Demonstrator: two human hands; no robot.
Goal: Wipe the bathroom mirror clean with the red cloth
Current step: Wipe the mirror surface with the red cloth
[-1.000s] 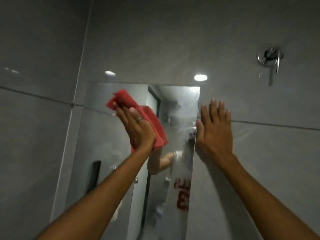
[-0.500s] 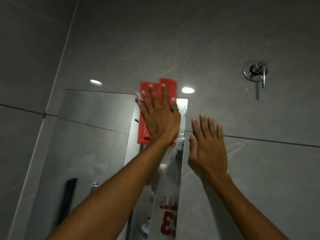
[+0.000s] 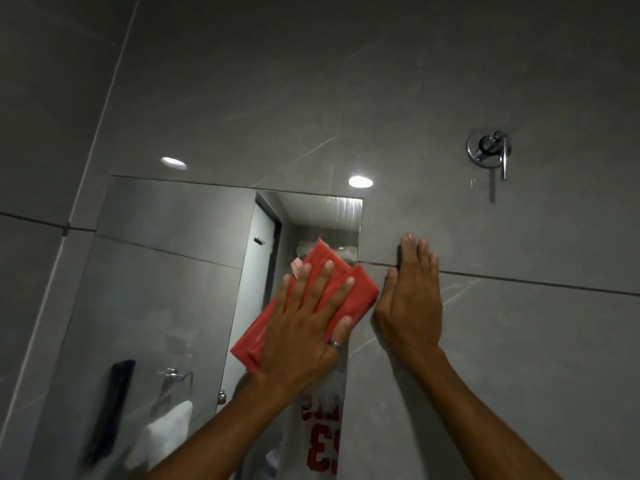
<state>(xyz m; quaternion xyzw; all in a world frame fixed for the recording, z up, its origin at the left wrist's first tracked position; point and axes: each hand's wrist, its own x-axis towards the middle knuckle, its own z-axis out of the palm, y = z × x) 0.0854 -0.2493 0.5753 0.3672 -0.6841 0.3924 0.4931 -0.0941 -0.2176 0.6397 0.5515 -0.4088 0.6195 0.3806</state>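
Pressing the folded red cloth (image 3: 313, 299) flat against the frameless rectangular wall mirror (image 3: 166, 271) with the left hand (image 3: 304, 327), fingers spread wide over the fabric rather than curled around it, a ring showing on one finger. Working near the mirror's right edge, in its upper half, with the cloth's right corner just reaching past that edge onto the grey tiled wall (image 3: 485, 341). Bracing with the right hand (image 3: 410, 306), laid open and flat on the tile just beside the mirror, holding nothing, fingers close together and crossing the grout line.

Judging progress as partway: showing faint streaks and a hazy patch along the top right corner above the cloth, and blurry smearing low on the glass, though hard to tell smears from camera blur there. Looking fairly clear across the left upper panel, reflecting wall tile, a door and a white towel on a chrome ring (image 3: 173, 420). Likely leaving the right strip, the top corner and the lower portion yet to cover. Sitting well apart on the wall, up to the right, a chrome shower valve handle (image 3: 490, 152)
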